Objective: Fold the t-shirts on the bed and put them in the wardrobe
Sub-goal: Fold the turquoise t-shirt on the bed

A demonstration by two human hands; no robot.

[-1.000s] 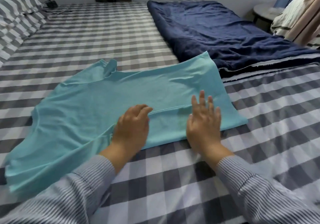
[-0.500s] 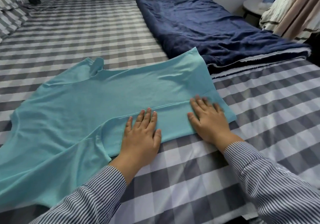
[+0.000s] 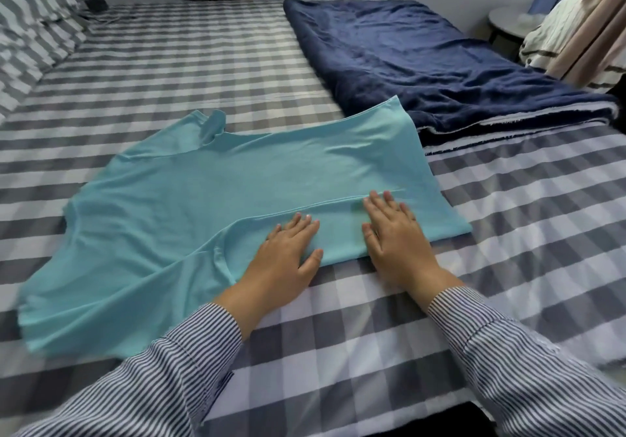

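Lying flat with straight fingers, the left hand [image 3: 288,253] is pressing on the near folded edge of the light turquoise cotton t-shirt [image 3: 203,199], palm down and holding nothing. Just to its right, the right hand [image 3: 394,233] is lying in the same way, fingers stretched and spread a little, pressing on the same folded strip of the shirt. Both wrists are coming out of the blue and white striped shirt sleeves [image 3: 176,369], which are filling the near part of the view.

The t-shirt is lying spread on the grey and white checked bed sheet [image 3: 372,352], in the middle of the bed. Its near long side is folded over toward the middle, and the edge of this fold is running from the left hand to the right hand and further right. The left part of the shirt is lying looser, with one short sleeve reaching to the near left. The collar part is standing up a little at the far left side of the shirt.

Farther to the right, the dark navy plush blanket [image 3: 423,57] is lying folded along the bed, and the far right corner of the t-shirt is touching its near edge. At the far left, the grey and white striped pillows [image 3: 30,20] are resting at the head of the bed. At the far right, a beige curtain [image 3: 589,20] is hanging beside a small round side table [image 3: 504,23].
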